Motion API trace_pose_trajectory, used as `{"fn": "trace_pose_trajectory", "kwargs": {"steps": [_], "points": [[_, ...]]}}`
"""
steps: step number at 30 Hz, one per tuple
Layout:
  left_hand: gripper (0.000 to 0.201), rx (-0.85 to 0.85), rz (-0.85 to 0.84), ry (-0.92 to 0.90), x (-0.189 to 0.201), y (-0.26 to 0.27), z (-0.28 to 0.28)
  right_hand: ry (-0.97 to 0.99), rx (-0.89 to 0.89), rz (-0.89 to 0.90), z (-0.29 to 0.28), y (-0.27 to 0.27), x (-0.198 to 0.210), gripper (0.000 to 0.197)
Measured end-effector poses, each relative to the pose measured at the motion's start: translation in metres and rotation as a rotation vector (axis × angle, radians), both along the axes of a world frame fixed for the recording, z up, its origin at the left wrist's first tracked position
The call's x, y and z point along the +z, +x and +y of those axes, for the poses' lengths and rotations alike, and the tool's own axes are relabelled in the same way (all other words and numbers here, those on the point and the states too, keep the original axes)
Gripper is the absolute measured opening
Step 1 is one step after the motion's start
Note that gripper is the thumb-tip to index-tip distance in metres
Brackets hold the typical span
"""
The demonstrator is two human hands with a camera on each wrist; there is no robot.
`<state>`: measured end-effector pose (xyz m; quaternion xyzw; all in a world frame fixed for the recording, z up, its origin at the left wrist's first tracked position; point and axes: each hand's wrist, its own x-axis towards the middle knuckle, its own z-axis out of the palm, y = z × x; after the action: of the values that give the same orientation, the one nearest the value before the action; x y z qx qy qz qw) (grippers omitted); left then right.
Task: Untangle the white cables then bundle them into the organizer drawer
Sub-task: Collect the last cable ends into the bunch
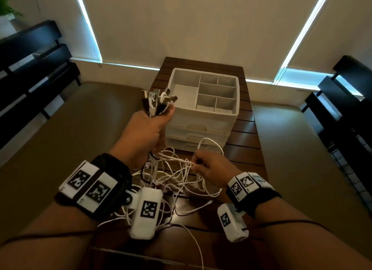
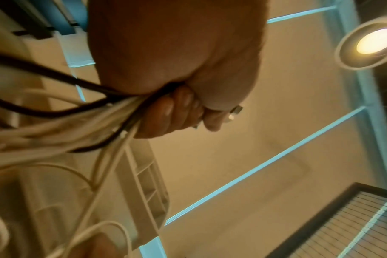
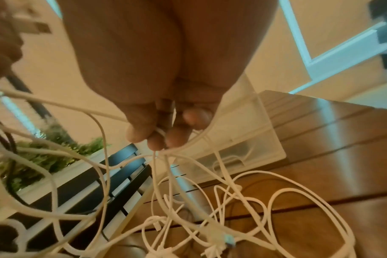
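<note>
Left hand (image 1: 144,128) is raised beside the organizer's front left corner, fingers (image 2: 166,111) clenched round a bunch of cables; the USB plug ends (image 1: 159,97) stick up out of the fist, some white, some dark. At least one black cable (image 2: 44,73) runs with the white ones below the grip. Right hand (image 1: 209,166) is lower, above the table (image 1: 247,148), fingertips (image 3: 157,141) pinching a few white strands. The white cables (image 1: 181,175) hang from both hands in a loose tangle that spreads across the near part of the table, several connectors lying in the heap. The organizer (image 1: 201,116), a white plastic unit with stacked drawers, stands at the table's far end just behind the tangle. Its top tray (image 1: 235,106) is divided into compartments; one cable loop (image 1: 209,143) rises against the lower drawer fronts. Drawers appear closed.
</note>
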<state>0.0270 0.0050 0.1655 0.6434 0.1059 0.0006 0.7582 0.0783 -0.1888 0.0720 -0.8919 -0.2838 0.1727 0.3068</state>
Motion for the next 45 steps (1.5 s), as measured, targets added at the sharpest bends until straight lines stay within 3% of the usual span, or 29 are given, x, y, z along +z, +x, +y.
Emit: {"fn": "trace_pose_trajectory", "kwargs": {"steps": [3,6,8,11,17,20,24,28,31,33,35,37,40,45], "points": [[0.036,0.040,-0.029,0.214,0.016,-0.008,-0.004,-0.087,0.066,-0.103,0.011,0.002,0.006,0.006],[0.040,0.101,-0.070,0.303,0.026,-0.010,0.004,-0.046,0.074,-0.065,0.008,0.005,0.012,0.016],[0.039,0.119,-0.068,0.241,0.030,-0.010,0.009,-0.010,0.054,-0.044,0.003,0.006,0.016,0.027],[0.044,0.143,-0.076,0.076,0.032,-0.012,0.012,0.031,-0.065,-0.093,-0.004,0.006,0.014,0.013],[0.049,0.240,-0.170,-0.097,0.033,-0.009,0.014,0.040,-0.092,-0.012,-0.011,-0.002,0.009,0.022],[0.046,0.308,-0.204,-0.148,0.038,-0.003,0.027,-0.067,-0.074,-0.007,-0.028,-0.005,-0.002,0.013],[0.044,0.271,-0.236,-0.182,0.045,0.003,0.041,-0.226,-0.097,0.001,-0.059,-0.014,-0.023,0.022],[0.047,0.214,-0.240,-0.216,0.042,0.005,0.025,-0.203,-0.141,-0.022,-0.050,-0.019,-0.024,0.011],[0.049,0.189,-0.223,-0.260,0.041,0.006,0.009,0.035,-0.211,-0.189,-0.026,-0.023,-0.005,0.038],[0.048,0.156,-0.214,-0.273,0.041,0.006,-0.001,0.191,-0.248,-0.205,-0.003,-0.028,0.017,0.060],[0.047,0.123,-0.214,-0.275,0.041,0.006,-0.010,0.162,-0.231,-0.322,0.021,-0.031,0.030,0.068],[0.048,0.107,-0.218,-0.279,0.044,0.006,-0.015,0.108,-0.170,-0.413,0.033,-0.027,0.029,0.050],[0.046,0.110,-0.238,-0.265,0.050,0.004,-0.013,0.165,-0.053,-0.297,0.036,-0.024,0.022,0.017],[0.047,0.123,-0.310,-0.167,0.068,-0.005,0.002,0.194,-0.088,-0.107,0.026,-0.018,0.007,0.003]]}}
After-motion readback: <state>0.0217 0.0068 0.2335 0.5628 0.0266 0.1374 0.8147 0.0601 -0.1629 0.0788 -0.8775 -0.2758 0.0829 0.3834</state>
